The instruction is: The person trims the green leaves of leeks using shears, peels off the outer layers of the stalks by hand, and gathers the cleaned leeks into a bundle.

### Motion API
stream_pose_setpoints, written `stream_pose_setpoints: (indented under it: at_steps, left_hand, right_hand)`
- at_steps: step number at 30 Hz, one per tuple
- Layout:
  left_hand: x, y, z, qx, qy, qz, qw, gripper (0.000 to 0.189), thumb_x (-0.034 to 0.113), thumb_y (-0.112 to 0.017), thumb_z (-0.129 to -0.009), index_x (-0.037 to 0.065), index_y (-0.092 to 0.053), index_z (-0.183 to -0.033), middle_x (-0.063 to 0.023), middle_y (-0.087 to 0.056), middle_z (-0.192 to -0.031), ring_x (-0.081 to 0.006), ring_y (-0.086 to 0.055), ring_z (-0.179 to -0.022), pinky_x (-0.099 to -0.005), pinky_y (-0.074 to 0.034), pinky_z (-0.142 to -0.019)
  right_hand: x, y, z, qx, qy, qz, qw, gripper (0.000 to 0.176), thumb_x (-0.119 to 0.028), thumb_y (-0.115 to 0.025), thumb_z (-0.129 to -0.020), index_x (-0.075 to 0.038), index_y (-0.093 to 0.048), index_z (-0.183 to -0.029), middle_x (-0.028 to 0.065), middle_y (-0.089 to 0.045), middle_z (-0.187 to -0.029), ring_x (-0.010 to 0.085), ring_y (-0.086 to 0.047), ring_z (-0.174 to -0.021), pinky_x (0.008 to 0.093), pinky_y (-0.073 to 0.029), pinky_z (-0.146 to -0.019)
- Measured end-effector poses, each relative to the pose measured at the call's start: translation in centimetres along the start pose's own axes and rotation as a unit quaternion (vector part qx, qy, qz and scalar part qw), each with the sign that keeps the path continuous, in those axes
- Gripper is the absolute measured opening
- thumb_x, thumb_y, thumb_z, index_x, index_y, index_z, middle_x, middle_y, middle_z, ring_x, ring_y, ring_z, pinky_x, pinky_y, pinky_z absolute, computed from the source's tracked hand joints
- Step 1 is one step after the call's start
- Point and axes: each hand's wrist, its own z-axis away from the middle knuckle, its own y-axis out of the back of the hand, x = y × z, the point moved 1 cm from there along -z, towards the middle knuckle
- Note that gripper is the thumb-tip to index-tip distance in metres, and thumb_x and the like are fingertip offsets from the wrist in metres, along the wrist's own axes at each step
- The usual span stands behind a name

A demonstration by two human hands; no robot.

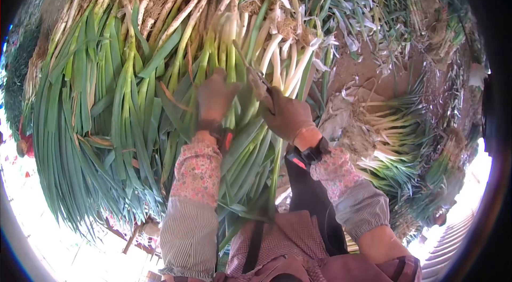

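Observation:
A thick layer of long green onions (pixel 128 85) lies with roots at the top and leaves toward me. My left hand (pixel 216 96), in a brown glove, is closed round green onion stalks near the middle of the layer. Just to its right, my gloved right hand (pixel 290 117) grips a dark metal tool (pixel 260 83), which looks like a knife or shears. The tool points up and left among the stalks; its far end is hard to make out. Whiter stalks (pixel 277 63) lie beyond the right hand.
Loose leaves and peelings (pixel 354 29) litter the brown ground at the upper right. A smaller bundle of green onions (pixel 397 133) lies at the right, its roots muddy. More bundles (pixel 440 170) stand along the right edge. My legs and checked clothing are at the bottom.

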Motion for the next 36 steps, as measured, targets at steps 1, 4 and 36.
stream_pose_setpoints:
  at_steps: [1,4,36]
  left_hand:
    - [0.0,-0.1,0.0,0.004,0.001,-0.004,1.000,0.059,0.044,-0.080,-0.072,0.007,-0.063,-0.115,-0.0206,-0.071,-0.101,-0.0391,-0.068,-0.096,-0.0458,-0.053,-0.085]
    - [-0.3,-0.4,0.0,0.003,0.002,-0.005,1.000,0.063,0.047,-0.080,-0.071,0.007,-0.062,-0.116,-0.0210,-0.071,-0.101,-0.0398,-0.068,-0.096,-0.0462,-0.053,-0.085]
    - [2.8,-8.5,5.1,-0.029,-0.071,-0.071,0.995,0.042,0.037,-0.065,-0.087,0.005,-0.058,-0.114,-0.0250,-0.069,-0.088,-0.0432,-0.068,-0.084,-0.0497,-0.054,-0.074]
  right_hand:
    - [0.1,0.0,-1.0,0.019,0.025,0.018,0.999,0.051,-0.045,-0.054,-0.091,-0.009,-0.049,-0.127,0.0205,-0.069,-0.078,0.0436,-0.067,-0.074,0.0533,-0.052,-0.070]
    - [0.1,0.7,-4.0,0.013,0.013,0.040,0.999,0.050,-0.046,-0.054,-0.091,-0.010,-0.051,-0.126,0.0215,-0.069,-0.083,0.0441,-0.066,-0.080,0.0535,-0.051,-0.073]
    - [8.2,2.9,-1.9,0.013,-0.158,-0.043,0.986,0.055,-0.049,-0.057,-0.087,-0.007,-0.056,-0.122,0.0259,-0.068,-0.100,0.0471,-0.064,-0.095,0.0528,-0.049,-0.082]
